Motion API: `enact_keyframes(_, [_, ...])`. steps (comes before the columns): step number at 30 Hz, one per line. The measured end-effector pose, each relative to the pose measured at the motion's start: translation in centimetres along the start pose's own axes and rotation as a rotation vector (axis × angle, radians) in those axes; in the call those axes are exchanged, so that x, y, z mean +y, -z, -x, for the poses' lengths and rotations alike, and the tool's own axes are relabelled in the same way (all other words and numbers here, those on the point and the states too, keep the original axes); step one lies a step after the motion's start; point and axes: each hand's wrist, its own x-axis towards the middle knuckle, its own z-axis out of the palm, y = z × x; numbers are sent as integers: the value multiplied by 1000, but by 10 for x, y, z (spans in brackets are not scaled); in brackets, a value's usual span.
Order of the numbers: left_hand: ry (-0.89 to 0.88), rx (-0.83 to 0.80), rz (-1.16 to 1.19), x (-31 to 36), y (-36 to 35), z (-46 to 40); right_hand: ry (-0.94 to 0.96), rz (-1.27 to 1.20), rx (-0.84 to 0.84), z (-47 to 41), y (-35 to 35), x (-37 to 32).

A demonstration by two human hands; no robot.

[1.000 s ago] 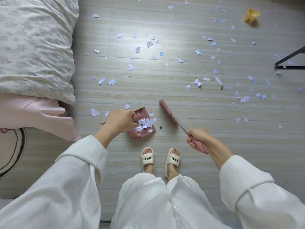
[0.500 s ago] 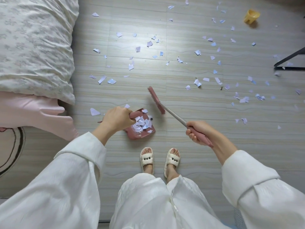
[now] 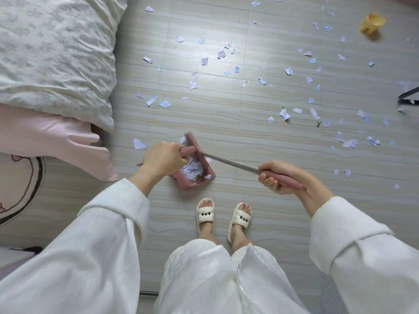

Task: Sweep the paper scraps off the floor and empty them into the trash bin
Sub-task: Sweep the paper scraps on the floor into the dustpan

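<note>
My dustpan (image 3: 192,177) and the broom (image 3: 197,150) are both dusty pink, with a grey metal shaft on the broom, and the paper scraps (image 3: 195,168) are pale lilac and light blue against the grey floor (image 3: 249,137) with its wavy beige streaks. My sleeves (image 3: 102,234) and trousers are white, my slippers (image 3: 205,215) cream with dark dots. The quilt (image 3: 52,53) is white with a faint grey floral print over a pink sheet (image 3: 45,128), and a yellow cup (image 3: 371,23) lies far off.
</note>
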Motion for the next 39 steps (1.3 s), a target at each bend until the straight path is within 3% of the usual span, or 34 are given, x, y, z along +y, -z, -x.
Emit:
enact_keyframes(5, [9,-5,-4,0,0,-1,49,169,64,17,0,-5])
enact_keyframes(10, [-2,20,-6,-4,-1,7,161,176,166,3,-12,-7])
enact_keyframes(21, [-9,-5,-91,-4,3,18,149,-281,20,-26,-9,13])
enact_keyframes(28, [-132,-8,-175,10,-14,22,103,62,75,-20,-36,1])
enact_keyframes(33, [-148,2,-160,14,-17,23,43,-261,-142,-5,-20,-20])
enact_keyframes(39, [-120,-7,-149,7,-14,18,87,-19,10,-3,-16,-7])
